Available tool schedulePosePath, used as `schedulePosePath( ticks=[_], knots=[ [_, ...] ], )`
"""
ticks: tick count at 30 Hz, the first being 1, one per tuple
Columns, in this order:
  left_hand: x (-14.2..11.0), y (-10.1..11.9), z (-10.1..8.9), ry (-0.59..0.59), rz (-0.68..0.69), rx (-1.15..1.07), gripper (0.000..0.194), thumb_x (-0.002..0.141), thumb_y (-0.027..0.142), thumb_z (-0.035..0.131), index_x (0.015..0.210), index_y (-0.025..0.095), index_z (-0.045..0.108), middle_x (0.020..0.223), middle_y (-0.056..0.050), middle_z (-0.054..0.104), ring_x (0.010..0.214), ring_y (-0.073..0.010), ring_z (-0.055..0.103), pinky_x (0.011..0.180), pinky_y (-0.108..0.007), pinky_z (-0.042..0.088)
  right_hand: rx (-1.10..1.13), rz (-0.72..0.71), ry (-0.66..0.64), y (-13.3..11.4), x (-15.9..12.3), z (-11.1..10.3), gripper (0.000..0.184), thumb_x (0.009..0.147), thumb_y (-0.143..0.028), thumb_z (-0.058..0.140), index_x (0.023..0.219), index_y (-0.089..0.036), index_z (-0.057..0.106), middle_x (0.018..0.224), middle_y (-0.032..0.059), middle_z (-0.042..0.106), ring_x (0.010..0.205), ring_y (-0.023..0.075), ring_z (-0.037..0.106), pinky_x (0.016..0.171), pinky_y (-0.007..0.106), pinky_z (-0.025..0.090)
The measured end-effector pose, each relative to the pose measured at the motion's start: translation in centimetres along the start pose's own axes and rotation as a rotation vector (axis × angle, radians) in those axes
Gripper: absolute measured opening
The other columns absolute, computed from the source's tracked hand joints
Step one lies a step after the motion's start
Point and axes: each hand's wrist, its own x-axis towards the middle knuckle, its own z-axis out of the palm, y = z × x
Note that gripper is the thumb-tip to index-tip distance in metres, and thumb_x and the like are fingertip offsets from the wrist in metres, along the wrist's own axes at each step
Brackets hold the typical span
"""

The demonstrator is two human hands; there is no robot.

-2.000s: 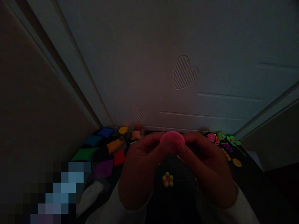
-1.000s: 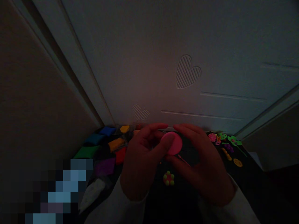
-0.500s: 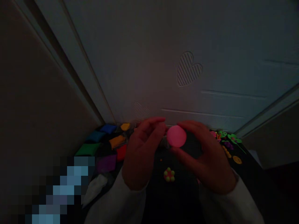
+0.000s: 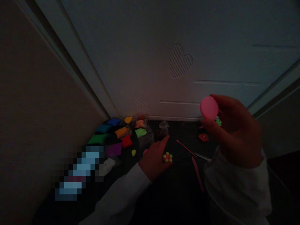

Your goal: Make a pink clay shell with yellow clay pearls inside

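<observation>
So the landmark here was the little flower-shaped piece [image 4: 167, 157], pink in the middle with yellow-green balls around it, lying on the dark counter [image 4: 181, 168]. The right hand [image 4: 237, 134] was up in the air, beyond the flower and off to its right, pinching a smooth, round pink disc [image 4: 209, 108] by its edge between thumb and fingers. The left hand [image 4: 154, 157] was low, just left of the flower, with thumb and index finger spread apart and the thumb right by the near side of it; honestly can't tell if it was touching. Left of the flower, past that hand, sat a small yellow-green lump [image 4: 133, 152], plus a bit of pink material [image 4: 145, 152] half hidden by the hand. Further left and beyond were a bunch of colored packets [image 4: 114, 149], blue, green, purple, orange, red and so on, and straight back from the flower was some crumpled clear plastic [image 4: 164, 125]. To the right of it lay a thin pink stick tool [image 4: 186, 147], a pale slim tool [image 4: 203, 157] by its end, and a pink knife-shaped tool [image 4: 198, 175] a bit nearer. A reddish ring-like piece [image 4: 203, 137] was farther back on the right.
</observation>
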Motion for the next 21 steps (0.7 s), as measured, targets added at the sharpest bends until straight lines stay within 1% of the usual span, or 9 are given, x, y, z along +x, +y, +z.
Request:
schedulePosePath(
  ticks=[1, 4, 6, 9, 12, 16, 19, 21],
  knots=[
    [-0.6, -0.7, 1.0, 0.001, -0.029, 0.011, 0.083, 0.063, 0.027, 0.067, 0.137, 0.017, 0.028, 0.126, -0.014, 0.05, 0.114, -0.0287, 0.046, 0.098, -0.044, 0.034, 0.03, 0.001, 0.034, 0.0, 0.0, -0.4, 0.044, 0.07, -0.019, 0.067, 0.112, -0.027, 0.056, 0.113, 0.0055, 0.057, 0.105, 0.0213, 0.054, 0.092, 0.041, 0.042],
    [-1.8, -2.4, 3.4, 0.033, -0.115, 0.03, 0.089, 0.061, 0.026, 0.068, 0.138, 0.012, 0.025, 0.121, -0.017, 0.052, 0.11, -0.0294, 0.049, 0.096, -0.045, 0.035, 0.085, -0.015, 0.096, -0.2, -0.2, -1.4, 0.044, 0.069, -0.014, 0.067, 0.111, -0.024, 0.058, 0.113, 0.0076, 0.058, 0.103, 0.0197, 0.056, 0.091, 0.038, 0.043],
    [-1.9, -3.2, 4.5, 0.079, -0.159, 0.037, 0.086, 0.064, 0.025, 0.066, 0.137, 0.011, 0.025, 0.116, -0.016, 0.054, 0.108, -0.0285, 0.049, 0.095, -0.045, 0.035, 0.111, -0.031, 0.115, -0.3, -0.3, -1.9, 0.044, 0.069, -0.013, 0.067, 0.111, -0.022, 0.059, 0.11, 0.0079, 0.059, 0.101, 0.0193, 0.057, 0.09, 0.037, 0.043],
    [-1.6, -4.0, 5.6, 0.139, -0.18, 0.028, 0.079, 0.068, 0.024, 0.062, 0.137, 0.014, 0.025, 0.112, -0.013, 0.056, 0.107, -0.0259, 0.049, 0.096, -0.044, 0.035, 0.159, -0.04, 0.142, -0.3, -0.4, -2.1, 0.042, 0.069, -0.013, 0.066, 0.109, -0.024, 0.06, 0.108, 0.0062, 0.059, 0.1, 0.0198, 0.058, 0.091, 0.039, 0.043],
    [-1.2, -4.3, 6.0, 0.158, -0.161, -0.002, 0.072, 0.07, 0.023, 0.06, 0.135, 0.016, 0.029, 0.107, -0.01, 0.059, 0.103, -0.0232, 0.052, 0.093, -0.041, 0.038, 0.168, -0.05, 0.158, -0.2, -0.5, -2.0, 0.04, 0.069, -0.014, 0.066, 0.107, -0.028, 0.061, 0.108, 0.0045, 0.061, 0.099, 0.0204, 0.058, 0.091, 0.042, 0.043],
    [-1.2, -4.2, 6.0, 0.163, -0.133, -0.045, 0.068, 0.071, 0.022, 0.059, 0.133, 0.017, 0.032, 0.101, -0.007, 0.06, 0.099, -0.0213, 0.054, 0.093, -0.04, 0.04, 0.158, -0.037, 0.159, -0.3, -0.4, -1.8, 0.041, 0.069, -0.015, 0.067, 0.108, -0.027, 0.06, 0.108, 0.0055, 0.061, 0.099, 0.0206, 0.058, 0.091, 0.041, 0.044],
    [-1.4, -3.9, 5.8, 0.165, -0.119, -0.074, 0.067, 0.072, 0.019, 0.056, 0.134, 0.017, 0.031, 0.102, -0.007, 0.059, 0.099, -0.0205, 0.054, 0.093, -0.039, 0.04, 0.136, -0.01, 0.139, -0.4, -0.3, -1.7, 0.041, 0.069, -0.017, 0.067, 0.109, -0.026, 0.06, 0.109, 0.0069, 0.06, 0.1, 0.0207, 0.058, 0.091, 0.041, 0.044],
    [-1.5, -3.8, 5.8, 0.168, -0.111, -0.094, 0.069, 0.071, 0.019, 0.057, 0.134, 0.017, 0.031, 0.106, -0.008, 0.058, 0.103, -0.0213, 0.052, 0.096, -0.04, 0.038, 0.118, -0.004, 0.123, -0.4, -0.2, -1.6, 0.042, 0.069, -0.017, 0.067, 0.109, -0.025, 0.059, 0.11, 0.0073, 0.06, 0.101, 0.0209, 0.058, 0.091, 0.041, 0.043]
  ],
)
